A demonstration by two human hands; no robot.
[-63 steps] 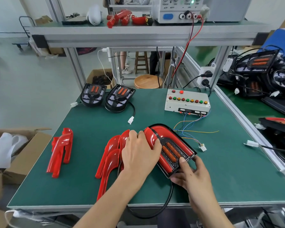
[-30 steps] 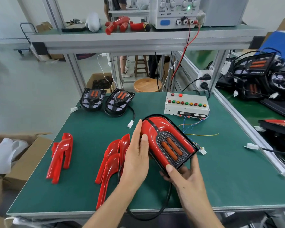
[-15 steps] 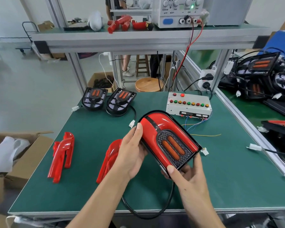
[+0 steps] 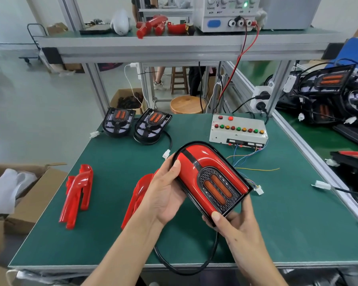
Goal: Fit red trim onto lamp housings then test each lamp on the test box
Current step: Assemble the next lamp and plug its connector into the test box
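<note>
A lamp (image 4: 209,174) with red trim around a black grille and two orange lenses is held tilted above the green table (image 4: 287,223). My left hand (image 4: 163,195) grips its left side, thumb on the red trim. My right hand (image 4: 234,226) holds its near end from below, thumb on the edge. Its black cable (image 4: 186,269) loops over the table's front edge. The white test box (image 4: 238,129) with coloured buttons stands behind, loose wires and a white plug (image 4: 259,190) trailing from it. Loose red trims lie at the left (image 4: 77,195) and beside my left wrist (image 4: 136,195).
Two black untrimmed housings (image 4: 119,124) (image 4: 152,125) sit at the table's back left. A power supply (image 4: 227,13) and red parts stand on the upper shelf. More lamps (image 4: 335,96) fill the bench at right. A cardboard box (image 4: 29,195) stands at the left.
Both hands have lifted the trimmed lamp off the table, where they were pressing on it, and now hold it tilted up toward me. The rest of the bench is unchanged.
</note>
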